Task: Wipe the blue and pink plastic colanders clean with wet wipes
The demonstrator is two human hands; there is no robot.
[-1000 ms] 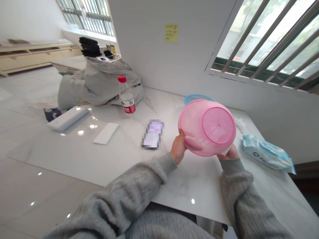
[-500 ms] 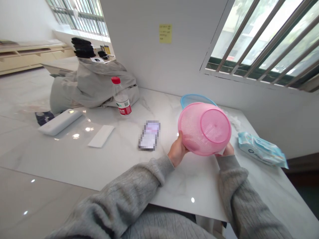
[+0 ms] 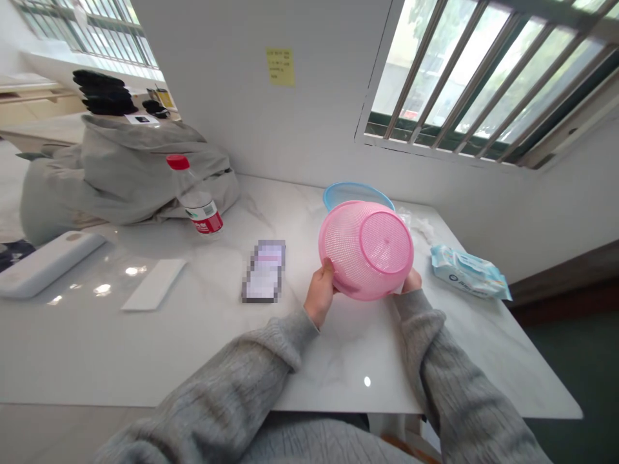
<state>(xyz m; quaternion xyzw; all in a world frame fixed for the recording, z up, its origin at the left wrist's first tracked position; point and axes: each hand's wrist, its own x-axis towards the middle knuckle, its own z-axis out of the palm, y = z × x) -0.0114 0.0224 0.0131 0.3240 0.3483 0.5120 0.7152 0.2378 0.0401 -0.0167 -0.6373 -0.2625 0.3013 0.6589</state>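
Tilted with its round base turned toward me, a pink mesh colander (image 3: pixel 360 248) is held above the table. My left hand (image 3: pixel 320 293) is closed on its left rim, thumb on the outer side. At the lower right rim is my right hand (image 3: pixel 411 281), its fingers mostly hidden behind the colander. A thin white piece (image 3: pixel 399 289), apparently a wipe, shows between that hand and the rim. Behind the colander lies a blue mesh colander (image 3: pixel 358 193), partly covered by it.
A wipes pack (image 3: pixel 470 270) lies on the right, near crumpled white material (image 3: pixel 420 227). Left of my hands are a phone (image 3: pixel 264 270), a white card-like piece (image 3: pixel 153 285), a red-capped bottle (image 3: pixel 200 203) and a white case (image 3: pixel 51 263). Grey fabric (image 3: pixel 130 171) lies behind the bottle.
The view has swung to the right, so the table things appear farther left. Both hands keep hold near the pink colander's rim, and its base faces me slightly more.
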